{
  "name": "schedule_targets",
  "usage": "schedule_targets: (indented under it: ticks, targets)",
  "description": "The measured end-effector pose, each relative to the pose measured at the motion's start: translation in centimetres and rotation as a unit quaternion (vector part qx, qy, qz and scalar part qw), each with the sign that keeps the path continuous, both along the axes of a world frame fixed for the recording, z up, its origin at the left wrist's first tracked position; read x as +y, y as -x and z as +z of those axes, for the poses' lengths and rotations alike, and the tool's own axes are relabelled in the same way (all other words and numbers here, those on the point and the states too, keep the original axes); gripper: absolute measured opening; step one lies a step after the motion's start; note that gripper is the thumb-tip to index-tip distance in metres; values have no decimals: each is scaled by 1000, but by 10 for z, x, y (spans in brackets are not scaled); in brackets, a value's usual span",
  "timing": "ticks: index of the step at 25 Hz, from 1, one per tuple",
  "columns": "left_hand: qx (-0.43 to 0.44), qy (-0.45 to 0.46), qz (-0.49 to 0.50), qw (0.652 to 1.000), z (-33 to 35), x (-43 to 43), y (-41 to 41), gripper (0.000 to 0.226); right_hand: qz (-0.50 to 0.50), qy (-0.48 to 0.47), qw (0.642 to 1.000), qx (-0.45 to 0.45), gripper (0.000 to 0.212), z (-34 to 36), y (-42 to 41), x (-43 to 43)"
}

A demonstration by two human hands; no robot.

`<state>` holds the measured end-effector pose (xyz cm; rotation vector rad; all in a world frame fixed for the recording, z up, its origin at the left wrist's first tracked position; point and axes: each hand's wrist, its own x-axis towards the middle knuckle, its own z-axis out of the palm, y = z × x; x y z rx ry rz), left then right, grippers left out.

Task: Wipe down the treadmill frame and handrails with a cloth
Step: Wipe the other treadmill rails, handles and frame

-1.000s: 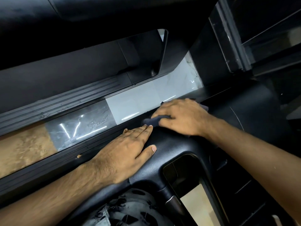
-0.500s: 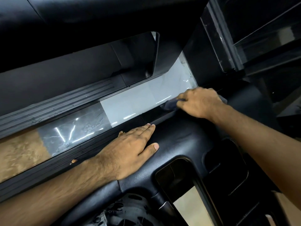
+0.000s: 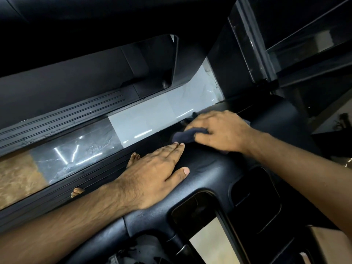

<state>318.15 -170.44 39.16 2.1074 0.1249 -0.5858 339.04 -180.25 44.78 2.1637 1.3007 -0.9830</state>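
Right hand point(image 3: 222, 130) is gripping a dark cloth point(image 3: 182, 136), fingers curled over it, and is pressing it onto the far edge of the black treadmill frame point(image 3: 209, 180). Left hand point(image 3: 152, 172) is lying flat on the frame, fingers straight and together, thumb splayed, fingertips just beside the cloth.

Glossy pale grey floor tile point(image 3: 152, 119), light streaks reflected. Darker marbled grey tile point(image 3: 76, 145) adjoining. Tan mottled tile point(image 3: 17, 174) far left.

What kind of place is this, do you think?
Probably a gym or a home exercise room: a black treadmill frame, a ribbed side rail, and glossy floor tiles beneath.
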Motion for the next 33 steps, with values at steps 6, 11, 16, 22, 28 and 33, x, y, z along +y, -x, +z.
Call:
schedule_targets:
  ticks: [6,11,16,22,28,33]
  targets:
    - [-9,0,-19,1000,5,-2,-12,90,-49,-30,997,-58,51,3,-23,-8]
    - [-17,3,-23,1000,4,-8,-29,89,-147,30,975,-166,43,4,-71,-9]
    - [-22,6,-31,999,-2,-12,-44,84,-41,-34,999,-4,52,5,-29,-18]
    - [-27,24,-26,999,1,-12,-52,84,-44,-11,996,-81,48,4,-52,-18]
    - [-29,29,-29,999,6,-18,-69,71,-119,49,980,-152,45,1,-103,-23]
    - [-52,38,-20,998,7,-24,-89,69,-121,34,989,-80,45,4,-111,-34]
